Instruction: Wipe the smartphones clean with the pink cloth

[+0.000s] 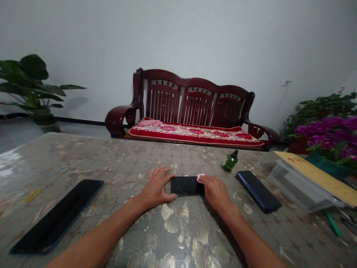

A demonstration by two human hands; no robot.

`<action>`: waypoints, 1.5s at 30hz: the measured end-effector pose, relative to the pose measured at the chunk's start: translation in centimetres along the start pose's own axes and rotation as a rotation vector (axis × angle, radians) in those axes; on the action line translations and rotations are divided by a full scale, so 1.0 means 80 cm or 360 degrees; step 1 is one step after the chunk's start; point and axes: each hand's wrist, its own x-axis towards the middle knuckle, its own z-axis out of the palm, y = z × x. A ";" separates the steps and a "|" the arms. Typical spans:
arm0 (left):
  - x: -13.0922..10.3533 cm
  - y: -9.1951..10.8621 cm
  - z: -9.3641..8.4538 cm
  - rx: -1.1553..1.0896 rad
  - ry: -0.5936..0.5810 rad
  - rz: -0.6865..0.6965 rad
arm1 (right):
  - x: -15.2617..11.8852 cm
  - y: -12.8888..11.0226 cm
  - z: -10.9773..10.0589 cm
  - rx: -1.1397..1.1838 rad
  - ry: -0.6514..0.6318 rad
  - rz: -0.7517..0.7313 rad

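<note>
A black smartphone (185,186) lies flat and lengthwise on the table in front of me. At its left end is my left hand (156,188), thumb at the near corner and forefinger at the far one, gripping the phone by its edges. My right hand (216,190) is closed on a small pink cloth (200,178), which touches the screen near the right end. That hand covers part of the phone's right end. To the right lies a stack of dark phones (258,190), and beyond the right hand stands a green spray bottle (230,161).
On the left, a dark tablet (58,216) lies on the patterned table cover (178,230), near a yellow loop (32,195). A clear plastic box (298,182) with a yellow board (315,171) on top stands at the right. A wooden bench (192,100) is behind the table.
</note>
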 end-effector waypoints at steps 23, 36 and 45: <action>0.001 -0.007 0.009 -0.0021 0.0079 0.0020 | -0.034 -0.023 0.001 -0.0111 0.0165 -0.0033; 0.000 -0.007 0.010 0.0011 0.0099 0.0034 | -0.029 -0.061 0.016 0.0021 0.0194 -0.0400; 0.000 -0.004 0.006 -0.0043 0.0077 0.0025 | -0.034 -0.041 0.011 -0.0156 0.0203 -0.0151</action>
